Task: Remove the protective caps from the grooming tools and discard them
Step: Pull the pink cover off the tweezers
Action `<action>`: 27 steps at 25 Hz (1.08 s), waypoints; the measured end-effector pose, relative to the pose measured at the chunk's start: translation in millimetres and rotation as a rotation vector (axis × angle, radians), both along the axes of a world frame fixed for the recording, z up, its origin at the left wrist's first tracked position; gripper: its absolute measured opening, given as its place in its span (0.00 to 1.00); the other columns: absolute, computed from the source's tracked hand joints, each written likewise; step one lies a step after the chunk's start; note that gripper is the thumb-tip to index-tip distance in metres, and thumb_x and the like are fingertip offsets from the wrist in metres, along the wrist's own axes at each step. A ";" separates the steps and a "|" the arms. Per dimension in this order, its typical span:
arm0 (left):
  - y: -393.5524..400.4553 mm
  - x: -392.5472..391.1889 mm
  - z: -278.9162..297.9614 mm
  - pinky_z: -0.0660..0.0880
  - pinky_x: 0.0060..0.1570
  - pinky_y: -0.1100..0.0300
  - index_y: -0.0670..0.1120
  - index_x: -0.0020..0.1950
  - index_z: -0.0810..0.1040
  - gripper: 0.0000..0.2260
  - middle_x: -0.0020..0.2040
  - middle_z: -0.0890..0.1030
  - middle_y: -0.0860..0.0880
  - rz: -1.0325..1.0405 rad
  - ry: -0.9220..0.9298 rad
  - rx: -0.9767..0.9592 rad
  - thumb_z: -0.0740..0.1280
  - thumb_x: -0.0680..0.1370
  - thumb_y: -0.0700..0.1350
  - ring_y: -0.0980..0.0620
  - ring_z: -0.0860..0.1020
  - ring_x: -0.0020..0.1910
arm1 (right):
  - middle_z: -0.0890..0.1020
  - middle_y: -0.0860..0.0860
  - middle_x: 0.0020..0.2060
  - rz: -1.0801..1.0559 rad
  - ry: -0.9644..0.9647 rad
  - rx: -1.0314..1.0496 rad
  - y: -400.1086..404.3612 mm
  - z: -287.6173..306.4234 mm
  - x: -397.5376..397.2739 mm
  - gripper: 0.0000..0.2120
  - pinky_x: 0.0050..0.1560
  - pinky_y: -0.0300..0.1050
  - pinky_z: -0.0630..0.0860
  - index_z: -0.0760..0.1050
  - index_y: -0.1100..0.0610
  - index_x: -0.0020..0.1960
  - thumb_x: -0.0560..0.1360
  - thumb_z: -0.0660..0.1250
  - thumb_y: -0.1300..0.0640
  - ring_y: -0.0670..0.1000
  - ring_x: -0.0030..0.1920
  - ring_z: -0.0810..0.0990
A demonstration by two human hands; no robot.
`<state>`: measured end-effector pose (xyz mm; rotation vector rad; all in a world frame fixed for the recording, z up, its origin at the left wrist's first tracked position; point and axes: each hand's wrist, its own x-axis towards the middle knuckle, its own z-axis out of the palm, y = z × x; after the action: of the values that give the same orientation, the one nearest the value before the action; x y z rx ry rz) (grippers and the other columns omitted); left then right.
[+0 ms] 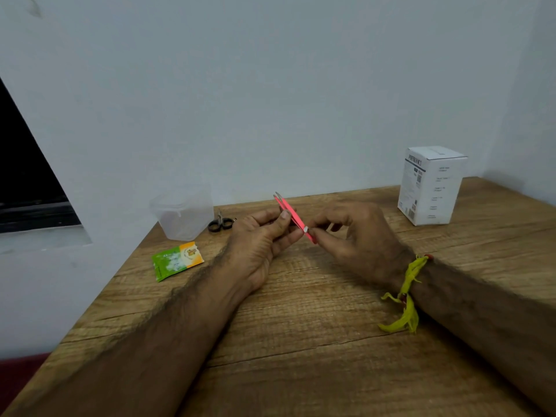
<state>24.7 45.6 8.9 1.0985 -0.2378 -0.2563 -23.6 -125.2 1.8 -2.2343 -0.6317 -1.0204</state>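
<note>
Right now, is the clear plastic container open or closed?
Open: the clear container by the wall has no lid on top; the rim is bare.

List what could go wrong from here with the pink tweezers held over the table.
1. The right hand pinches the near end of the pink tweezers at a small pale piece, possibly the cap; once pulled free it could slip and roll off the wooden table.
2. The left hand holds the tweezers mid-shaft; a hard tug might jerk the bare metal tips toward the fingers.
3. The clear container stands some way off to the left, so a loosely held cap could drop before reaching it.
</note>
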 end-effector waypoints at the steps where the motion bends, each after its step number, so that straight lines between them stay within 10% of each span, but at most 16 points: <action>1: 0.5 -0.1 0.0 0.83 0.39 0.62 0.34 0.48 0.81 0.04 0.40 0.84 0.42 0.000 0.001 -0.002 0.66 0.78 0.33 0.51 0.85 0.38 | 0.82 0.39 0.36 0.005 0.004 0.006 0.0 -0.3 0.4 0.06 0.39 0.42 0.78 0.85 0.53 0.44 0.71 0.74 0.63 0.39 0.38 0.80; 27: 0.5 -2.1 1.0 0.81 0.35 0.63 0.34 0.48 0.81 0.04 0.41 0.83 0.42 0.075 0.021 -0.044 0.66 0.78 0.32 0.52 0.84 0.37 | 0.85 0.46 0.35 0.054 0.166 0.032 -3.2 -0.4 -9.6 0.05 0.41 0.42 0.81 0.85 0.59 0.41 0.70 0.75 0.67 0.45 0.37 0.83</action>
<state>22.5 46.1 9.9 1.0585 -0.1820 -0.1950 -33.2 -128.4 1.5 -2.2334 -0.5946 -0.8035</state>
